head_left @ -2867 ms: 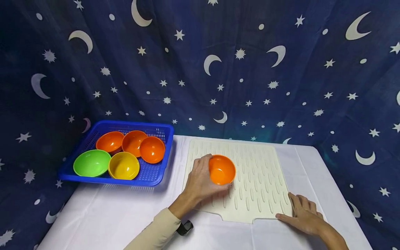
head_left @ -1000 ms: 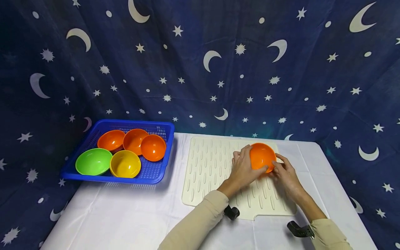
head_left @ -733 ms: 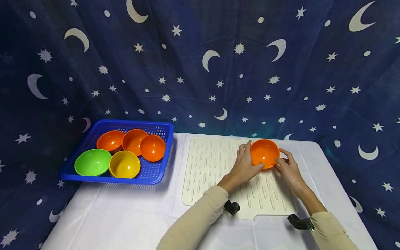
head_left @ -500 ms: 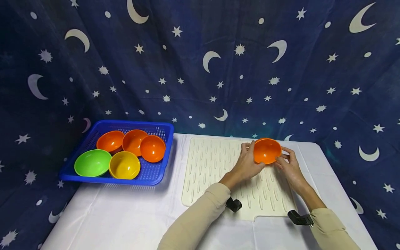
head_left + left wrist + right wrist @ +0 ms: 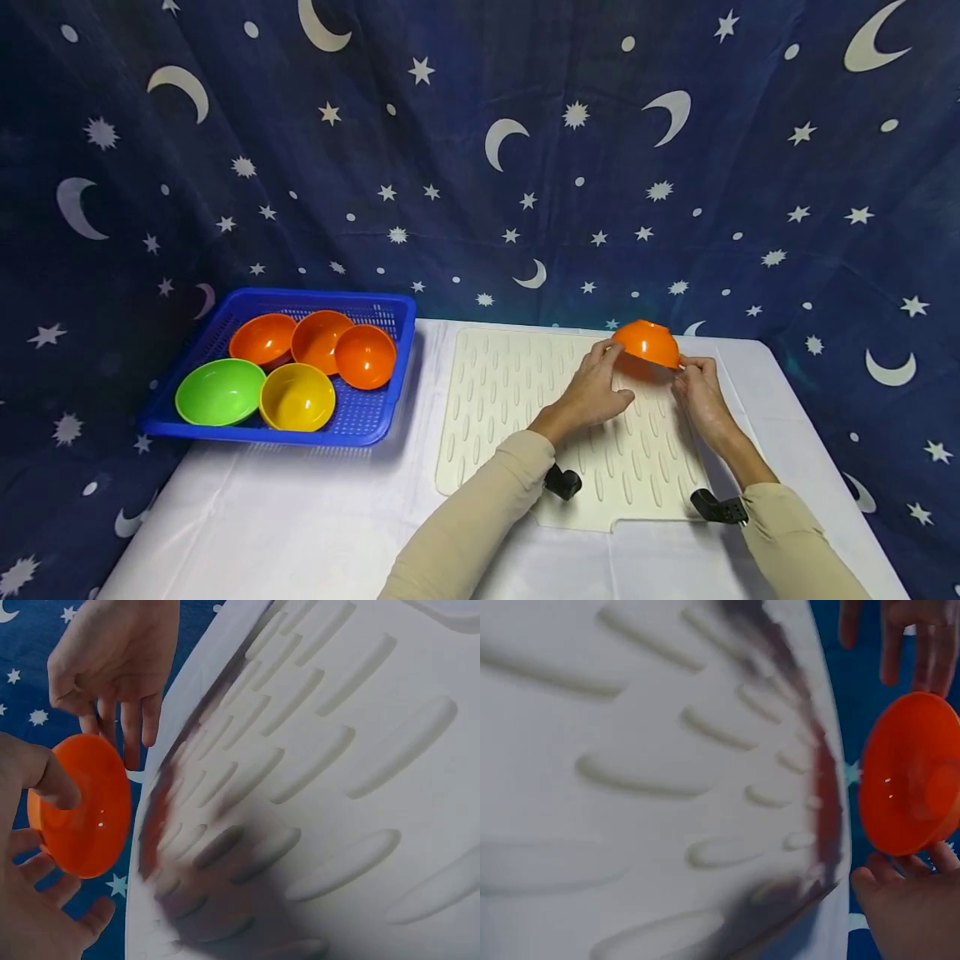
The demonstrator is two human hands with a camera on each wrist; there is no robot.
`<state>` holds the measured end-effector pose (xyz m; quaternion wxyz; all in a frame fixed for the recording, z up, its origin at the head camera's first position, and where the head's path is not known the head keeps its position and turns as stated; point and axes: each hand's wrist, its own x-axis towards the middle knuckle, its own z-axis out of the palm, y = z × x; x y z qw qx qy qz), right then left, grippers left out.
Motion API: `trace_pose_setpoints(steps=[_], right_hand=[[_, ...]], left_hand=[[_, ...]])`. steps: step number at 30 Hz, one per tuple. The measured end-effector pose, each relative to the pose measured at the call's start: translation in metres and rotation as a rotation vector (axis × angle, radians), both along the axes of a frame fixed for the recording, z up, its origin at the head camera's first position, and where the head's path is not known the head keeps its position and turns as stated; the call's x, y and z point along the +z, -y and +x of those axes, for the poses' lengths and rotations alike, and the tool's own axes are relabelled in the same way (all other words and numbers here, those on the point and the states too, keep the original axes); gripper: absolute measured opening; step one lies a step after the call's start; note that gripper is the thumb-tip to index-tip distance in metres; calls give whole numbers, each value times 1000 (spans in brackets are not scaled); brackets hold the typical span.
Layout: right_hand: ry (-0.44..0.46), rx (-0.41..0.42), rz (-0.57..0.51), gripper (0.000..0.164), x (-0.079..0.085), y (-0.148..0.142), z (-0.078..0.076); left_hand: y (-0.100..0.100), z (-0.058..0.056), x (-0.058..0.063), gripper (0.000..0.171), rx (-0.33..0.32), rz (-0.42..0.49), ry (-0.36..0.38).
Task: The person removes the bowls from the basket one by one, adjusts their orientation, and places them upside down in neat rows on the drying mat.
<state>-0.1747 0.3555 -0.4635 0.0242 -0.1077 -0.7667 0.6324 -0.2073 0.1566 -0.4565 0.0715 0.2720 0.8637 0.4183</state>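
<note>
An orange bowl [image 5: 647, 343] is turned upside down over the far right part of the ridged white mat [image 5: 502, 417]. My right hand [image 5: 707, 406] pinches its rim from the right. On the left, the straight fingers of my left hand [image 5: 588, 387] touch the rim, with the thumb spread away below it. Both wrist views look into the hollow of the bowl [image 5: 97, 787], where the left thumb overlaps it in the left wrist view. A reddish shadow falls on the mat beneath the bowl.
At the left stands a blue basket [image 5: 402, 367] holding a green bowl [image 5: 219, 392], a yellow bowl [image 5: 297, 398] and three orange bowls [image 5: 365, 358]. A dark curtain [image 5: 450, 125] with moons and stars hangs behind the white-covered table [image 5: 300, 517]. Black wrist mounts [image 5: 716, 505] hang below both wrists.
The left hand carried the orange bowl rightward over the mat. My right hand left the mat's edge and took the rim; then the bowl was tipped from facing upward to upside down, and the left thumb came off.
</note>
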Motion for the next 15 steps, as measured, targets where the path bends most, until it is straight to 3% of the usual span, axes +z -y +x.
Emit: trace_pose_setpoints(steps=[4,9,15], right_hand=[[34,91,193,40,-9,-4,-2],[56,209,311,54,-18,-11,2],[68,220,517,61,-28,-12,13]], left_hand=[[-1,1,-2,77,-14,-91,42],[-3,4,-12,71,-41,-218,110],[-1,10,-19,52,-88,-251,177]])
